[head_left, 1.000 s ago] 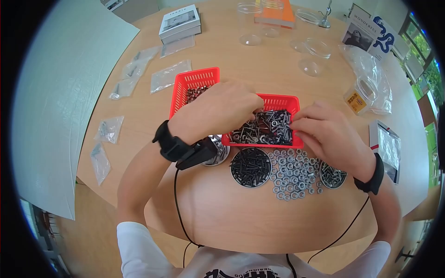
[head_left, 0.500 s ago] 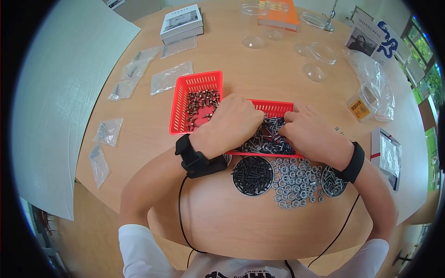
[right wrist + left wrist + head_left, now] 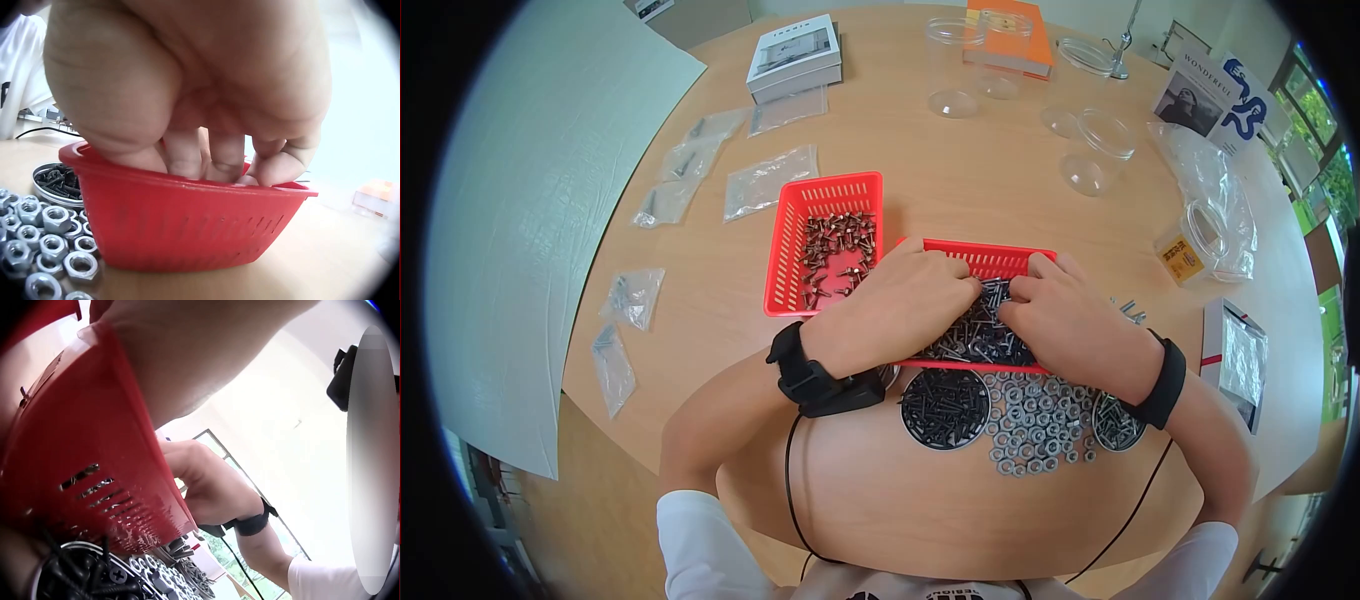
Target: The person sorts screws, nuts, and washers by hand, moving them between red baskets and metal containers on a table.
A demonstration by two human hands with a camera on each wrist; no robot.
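Observation:
Both hands reach into a red basket [image 3: 1000, 262] of mixed silver and dark screws [image 3: 972, 332]. Over its left part, the left hand [image 3: 900, 305] points downward with bent fingers, the tips hidden among the screws. From the right, the right hand [image 3: 1080, 325] comes over the rim, its thumb and index finger low over the pile. In the right wrist view this hand's fingers [image 3: 225, 156] dip behind the basket wall [image 3: 187, 219], which conceals their tips. I cannot tell whether either hand holds a screw. Coppery bolts [image 3: 840, 235] lie in a second red basket [image 3: 776, 250] at the left.
In front are a dish of black screws [image 3: 945, 408], loose hex nuts [image 3: 1040, 425] and a dish of silver screws [image 3: 1117, 422]. Small bags [image 3: 632, 298] lie left. Clear jars [image 3: 1097, 160], books [image 3: 795, 60] and a labelled tub [image 3: 1190, 245] stand farther back.
The right hand has moved from the basket's right edge inward over the screws. The left hand has shifted slightly, uncovering the coppery bolts. A few screws on the table beyond the right hand now show.

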